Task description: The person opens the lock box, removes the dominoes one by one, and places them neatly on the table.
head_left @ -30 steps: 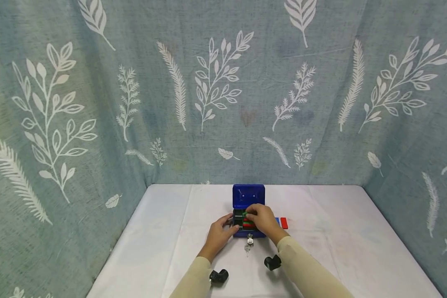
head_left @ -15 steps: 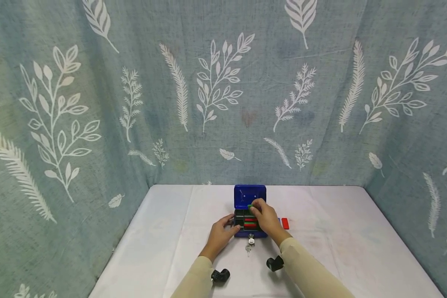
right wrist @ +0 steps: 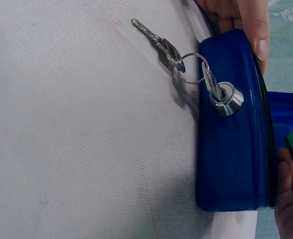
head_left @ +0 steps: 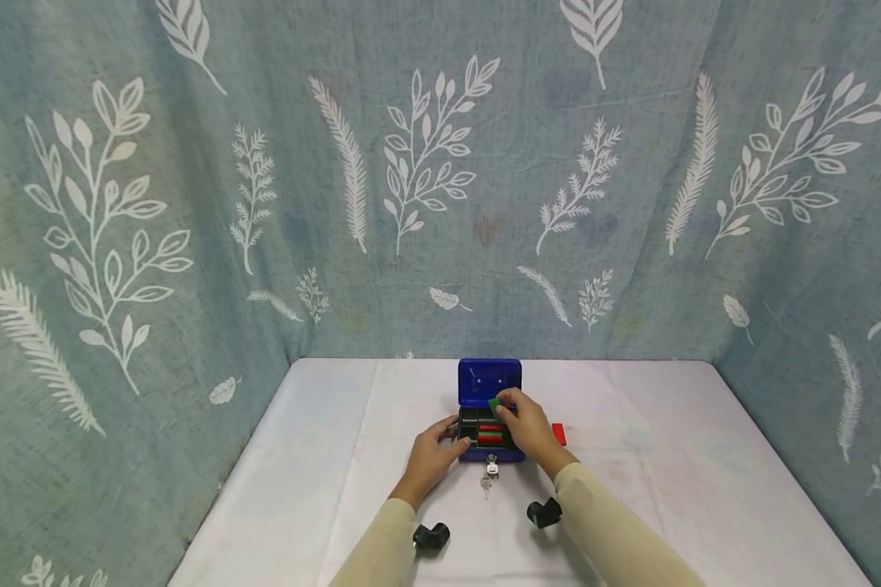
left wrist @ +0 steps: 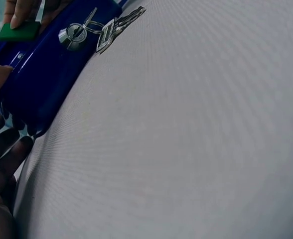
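Observation:
A blue cash box (head_left: 493,456) stands on the white-covered table with its lid (head_left: 489,381) raised at the back. My left hand (head_left: 429,461) holds the box's left side, thumb at the top rim and fingers along the outer wall. Over the tray's rear part, my right hand (head_left: 529,425) pinches a flat green block (head_left: 493,405). The same green block (left wrist: 19,31) shows above the rim in the left wrist view. Red and green blocks (head_left: 490,434) lie in one compartment of the black tray. A key sits in the front lock (right wrist: 228,99), with another key (right wrist: 159,42) on its ring.
A red block (head_left: 559,434) lies on the table right of the box, partly behind the right hand. Black wrist cameras (head_left: 431,537) hang below both sleeves. White cloth (head_left: 323,489) covers the table, and a patterned curtain (head_left: 484,204) surrounds it at the back and sides.
My right hand has risen from inside the tray toward the lid, bringing the green block up with it. The blue block beside the red one is now hidden. My left hand stays put.

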`<action>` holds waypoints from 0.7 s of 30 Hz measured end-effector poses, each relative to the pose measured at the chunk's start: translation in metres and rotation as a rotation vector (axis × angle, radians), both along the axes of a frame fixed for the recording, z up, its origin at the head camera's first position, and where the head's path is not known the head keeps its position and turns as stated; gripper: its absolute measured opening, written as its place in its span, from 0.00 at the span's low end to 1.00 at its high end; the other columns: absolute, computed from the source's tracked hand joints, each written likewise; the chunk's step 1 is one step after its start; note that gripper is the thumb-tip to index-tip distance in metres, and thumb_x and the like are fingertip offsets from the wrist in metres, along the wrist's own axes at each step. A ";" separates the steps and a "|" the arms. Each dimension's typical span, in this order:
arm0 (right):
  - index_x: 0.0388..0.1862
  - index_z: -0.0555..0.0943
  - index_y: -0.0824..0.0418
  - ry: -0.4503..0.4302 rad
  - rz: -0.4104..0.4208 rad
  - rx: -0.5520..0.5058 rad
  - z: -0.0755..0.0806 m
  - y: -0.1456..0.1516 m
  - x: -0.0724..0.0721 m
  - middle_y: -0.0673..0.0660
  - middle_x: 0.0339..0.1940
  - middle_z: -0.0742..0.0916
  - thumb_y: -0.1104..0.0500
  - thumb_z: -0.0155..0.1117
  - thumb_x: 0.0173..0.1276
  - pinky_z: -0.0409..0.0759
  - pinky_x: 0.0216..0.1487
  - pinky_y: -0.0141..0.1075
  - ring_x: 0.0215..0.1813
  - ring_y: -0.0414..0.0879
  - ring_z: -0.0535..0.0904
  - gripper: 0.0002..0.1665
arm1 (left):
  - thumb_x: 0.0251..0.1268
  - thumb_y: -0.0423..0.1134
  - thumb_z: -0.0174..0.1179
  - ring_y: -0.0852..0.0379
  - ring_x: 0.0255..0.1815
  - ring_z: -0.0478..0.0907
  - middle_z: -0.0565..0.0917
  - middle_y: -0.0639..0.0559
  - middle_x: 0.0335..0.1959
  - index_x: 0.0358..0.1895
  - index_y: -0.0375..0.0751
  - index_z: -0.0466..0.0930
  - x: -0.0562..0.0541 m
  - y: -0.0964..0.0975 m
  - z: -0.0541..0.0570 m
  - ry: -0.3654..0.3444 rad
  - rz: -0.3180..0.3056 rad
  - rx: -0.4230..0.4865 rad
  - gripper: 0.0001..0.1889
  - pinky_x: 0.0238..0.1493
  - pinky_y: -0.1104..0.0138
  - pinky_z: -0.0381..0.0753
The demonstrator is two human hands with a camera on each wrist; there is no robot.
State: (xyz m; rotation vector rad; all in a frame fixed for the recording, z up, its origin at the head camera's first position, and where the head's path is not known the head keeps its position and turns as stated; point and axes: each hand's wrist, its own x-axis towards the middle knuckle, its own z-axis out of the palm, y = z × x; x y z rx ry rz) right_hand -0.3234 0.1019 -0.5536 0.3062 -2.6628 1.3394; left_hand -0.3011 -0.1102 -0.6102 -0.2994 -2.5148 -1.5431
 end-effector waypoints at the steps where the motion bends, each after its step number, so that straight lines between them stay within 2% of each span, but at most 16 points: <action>1: 0.51 0.78 0.54 -0.007 -0.001 -0.005 0.000 0.000 0.000 0.53 0.46 0.83 0.57 0.61 0.72 0.75 0.55 0.50 0.50 0.49 0.79 0.11 | 0.58 0.50 0.68 0.49 0.57 0.78 0.84 0.47 0.51 0.62 0.40 0.77 0.000 0.000 0.000 0.002 -0.003 0.003 0.30 0.65 0.49 0.66; 7: 0.53 0.78 0.54 -0.021 0.006 -0.015 0.001 -0.001 0.000 0.53 0.47 0.84 0.56 0.60 0.73 0.76 0.53 0.48 0.48 0.48 0.79 0.12 | 0.58 0.51 0.68 0.49 0.58 0.77 0.84 0.47 0.50 0.62 0.40 0.77 -0.001 -0.001 0.000 -0.005 -0.002 0.006 0.30 0.65 0.49 0.66; 14: 0.52 0.81 0.58 0.022 0.003 -0.050 0.003 0.004 0.004 0.53 0.43 0.85 0.58 0.62 0.71 0.78 0.50 0.48 0.46 0.49 0.80 0.12 | 0.57 0.51 0.68 0.49 0.58 0.77 0.84 0.48 0.51 0.63 0.41 0.77 -0.002 -0.003 -0.001 -0.009 -0.009 0.009 0.31 0.65 0.48 0.65; 21: 0.55 0.81 0.61 0.003 -0.023 -0.062 0.001 0.010 0.003 0.52 0.41 0.86 0.59 0.63 0.70 0.78 0.51 0.47 0.45 0.48 0.81 0.16 | 0.57 0.51 0.69 0.50 0.56 0.78 0.85 0.48 0.49 0.62 0.41 0.78 -0.002 -0.001 -0.001 -0.011 0.003 0.017 0.31 0.64 0.49 0.67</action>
